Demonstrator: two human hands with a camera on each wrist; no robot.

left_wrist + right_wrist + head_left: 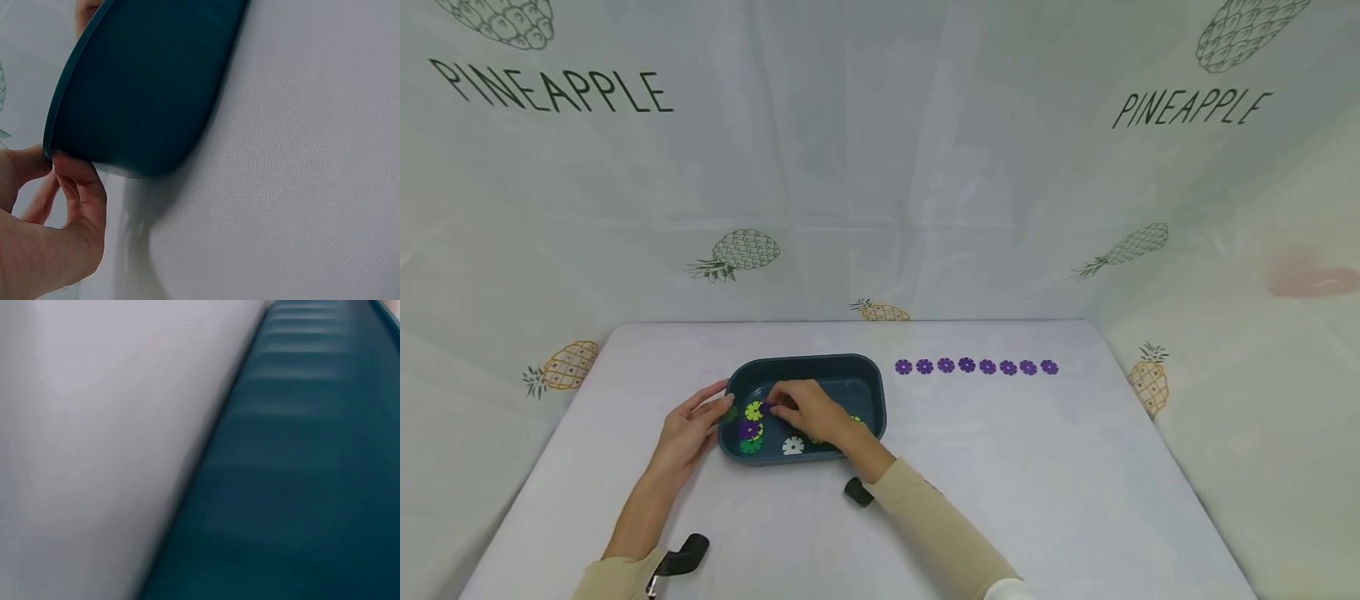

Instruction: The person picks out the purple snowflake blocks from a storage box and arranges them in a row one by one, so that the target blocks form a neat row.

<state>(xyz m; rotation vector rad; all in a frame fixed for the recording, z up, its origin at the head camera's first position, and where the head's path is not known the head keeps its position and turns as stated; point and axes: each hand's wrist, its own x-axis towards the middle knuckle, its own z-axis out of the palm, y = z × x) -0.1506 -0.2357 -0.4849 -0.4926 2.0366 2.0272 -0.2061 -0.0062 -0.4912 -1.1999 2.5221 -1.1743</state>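
Observation:
A dark teal tray (882, 400) holds several small flower-shaped pieces: a yellow piece (754, 411), a purple piece (749, 429), a green piece (751, 447) and a white piece (793, 446) among them. My left hand (683, 437) pinches the tray's left rim between thumb and fingers, as the left wrist view also shows. Inside the tray, my right hand (811, 408) has a purple flower-shaped piece (767, 408) at its pinched fingertips. That hand and forearm cover part of the tray. The right wrist view shows the tray's outer wall (294, 487), not the hand.
A straight row of several purple flower-shaped pieces (967, 365) lies on the white table (1037, 467), right of the tray near the back edge. Behind the table hangs a pale cloth (887, 167) printed with pineapples. A black wrist mount (683, 557) sits at the left sleeve.

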